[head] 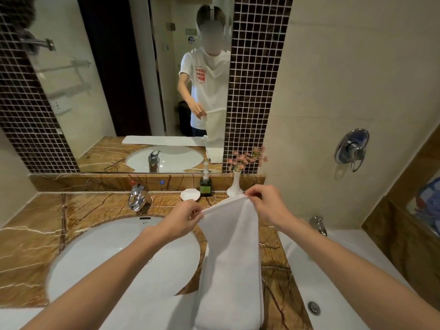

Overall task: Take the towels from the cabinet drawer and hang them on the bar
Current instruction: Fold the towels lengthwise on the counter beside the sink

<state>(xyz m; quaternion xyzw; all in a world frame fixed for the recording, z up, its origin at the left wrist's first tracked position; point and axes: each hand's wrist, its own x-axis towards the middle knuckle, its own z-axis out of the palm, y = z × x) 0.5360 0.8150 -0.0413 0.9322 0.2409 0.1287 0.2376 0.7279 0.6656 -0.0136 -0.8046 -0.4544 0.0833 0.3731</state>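
A white towel (229,253) hangs lengthwise in front of me above the marble counter (95,208). My left hand (184,219) pinches its upper left corner. My right hand (264,203) pinches the upper right corner, a little higher and further back. The towel's lower end lies bunched at the counter's front edge. A second white towel (152,303) lies flat along the front of the counter, over the basin's near rim. Chrome bars (38,42) show at the upper left, partly in the mirror. The cabinet drawer is out of sight.
A white basin (100,253) with a chrome tap (137,197) is set in the counter. A soap dish (190,194), a green dispenser (205,185) and a white vase with pink flowers (235,184) stand at the back. A bathtub (333,265) lies to the right, its valve (352,148) on the wall.
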